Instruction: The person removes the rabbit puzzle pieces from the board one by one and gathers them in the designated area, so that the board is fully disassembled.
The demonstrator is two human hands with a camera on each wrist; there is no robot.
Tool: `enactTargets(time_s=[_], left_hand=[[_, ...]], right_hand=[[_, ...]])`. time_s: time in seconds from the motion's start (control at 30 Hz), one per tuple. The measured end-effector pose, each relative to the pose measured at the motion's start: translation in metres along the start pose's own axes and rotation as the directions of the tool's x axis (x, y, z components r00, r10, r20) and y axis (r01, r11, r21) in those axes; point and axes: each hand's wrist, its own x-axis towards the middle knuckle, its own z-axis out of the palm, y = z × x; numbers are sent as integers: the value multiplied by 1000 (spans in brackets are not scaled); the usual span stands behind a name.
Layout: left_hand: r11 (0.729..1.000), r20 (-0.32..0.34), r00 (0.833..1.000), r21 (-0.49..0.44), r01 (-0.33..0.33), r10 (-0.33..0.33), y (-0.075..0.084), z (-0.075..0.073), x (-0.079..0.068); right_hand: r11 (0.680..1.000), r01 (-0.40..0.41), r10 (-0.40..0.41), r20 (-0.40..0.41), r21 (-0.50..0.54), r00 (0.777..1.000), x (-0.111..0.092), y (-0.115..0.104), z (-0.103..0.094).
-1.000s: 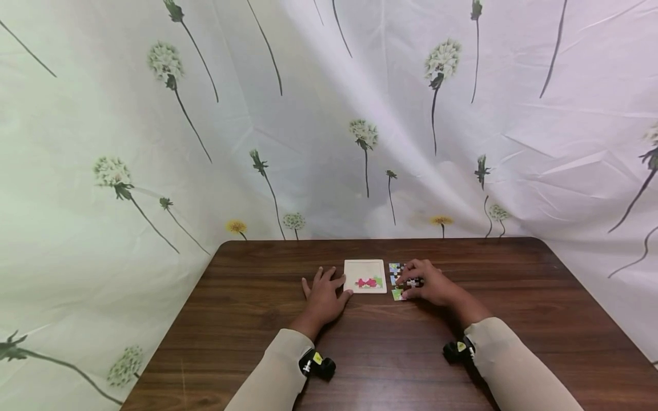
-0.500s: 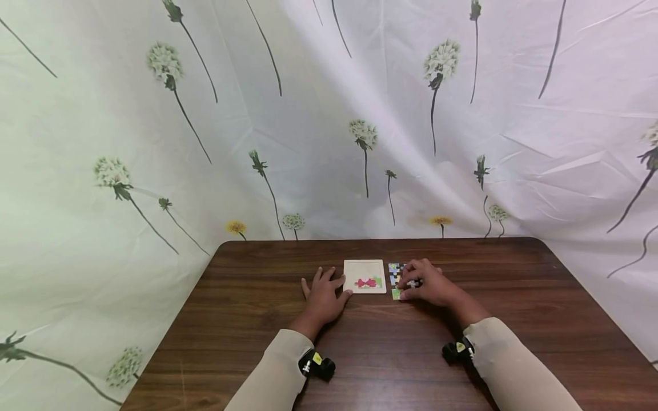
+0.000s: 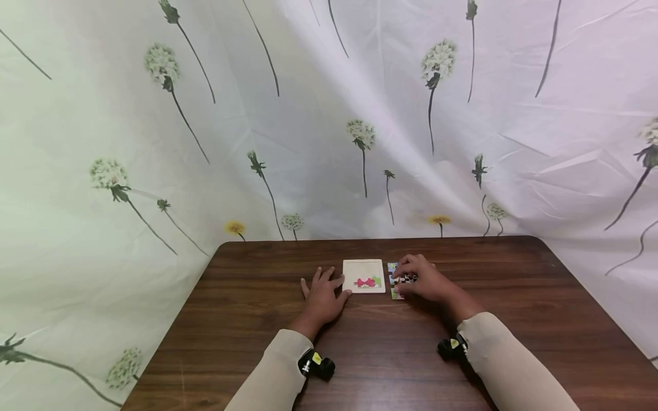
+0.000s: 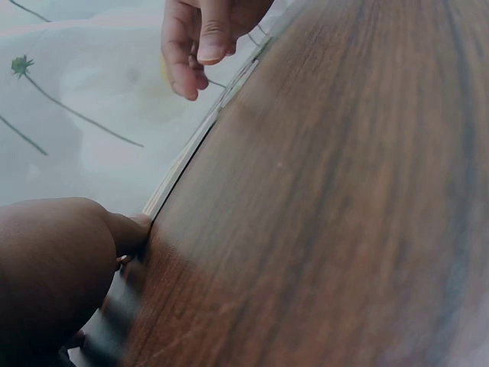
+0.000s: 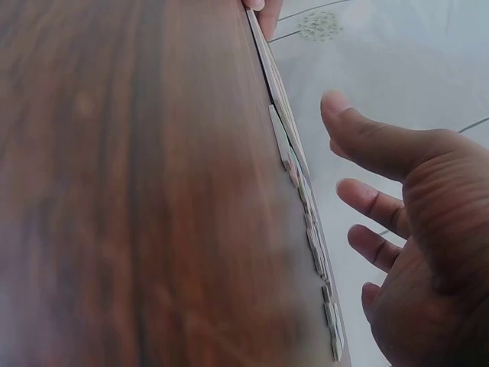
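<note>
A pale square puzzle board (image 3: 362,269) lies near the table's far side, with pink and green pieces set in its lower right part. My left hand (image 3: 323,299) rests on the wood with spread fingers, its thumb and a fingertip touching the board's left edge. Just right of the board lie several loose jigsaw pieces (image 3: 397,294), partly hidden under my right hand (image 3: 424,279). In the right wrist view that hand (image 5: 435,229) hovers over the row of pieces (image 5: 313,237), thumb and fingers apart with nothing between them.
The brown wooden table (image 3: 354,354) reaches back to a white curtain (image 3: 308,142) printed with dandelions. A small black camera sits on each wrist, the left one (image 3: 324,368) close above the wood.
My right hand has shifted slightly left and away from me, rising a little over the loose pieces. The left hand and the board keep their places.
</note>
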Motion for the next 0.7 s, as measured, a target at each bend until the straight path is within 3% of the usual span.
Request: enactTargets(time_s=[0.7], left_hand=[[1000,1,1000,1,5,-5,3,-2,-1]], right_hand=[[1000,19,-20,48,25,999,27,-13,12]])
